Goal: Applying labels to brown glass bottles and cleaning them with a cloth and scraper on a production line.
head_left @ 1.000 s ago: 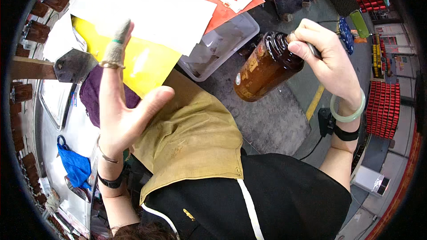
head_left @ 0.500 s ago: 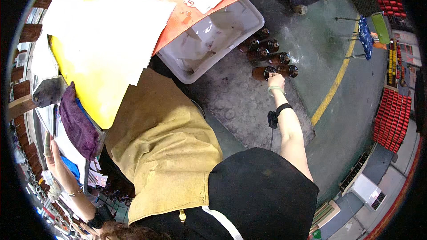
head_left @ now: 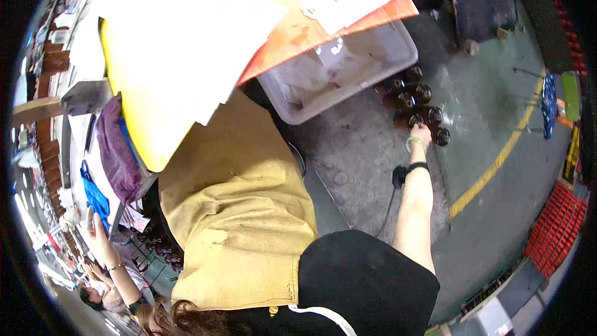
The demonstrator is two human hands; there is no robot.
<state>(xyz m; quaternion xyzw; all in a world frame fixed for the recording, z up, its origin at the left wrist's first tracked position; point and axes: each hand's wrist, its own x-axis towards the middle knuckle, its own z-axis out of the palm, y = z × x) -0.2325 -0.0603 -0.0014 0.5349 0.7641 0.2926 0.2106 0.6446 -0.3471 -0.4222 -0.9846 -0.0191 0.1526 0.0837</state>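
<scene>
My right hand reaches down on a bare arm, its fingers closed on the dark glossy top of a brown bottle-like cylinder. Several similar brown cylinders stand together on the grey floor plate, and one is just right of the hand. Off at the far left is my raised left hand, fingers stretched out and blurred. A small grey-green piece shows at its fingertips; whether it covers a finger or is held, I cannot tell. Nearest to that hand hangs a blue cloth.
A grey plastic tub sits beside the cylinders, partly beneath an orange board with white sheets. A purple towel hangs at the bench edge. Farther right are a blue stool, a yellow floor line and red stacked items.
The whole view has shifted, so the scene sits farther right and lower. My right hand remains at the same cylinder's top. My left hand appears lower and farther right in the picture.
</scene>
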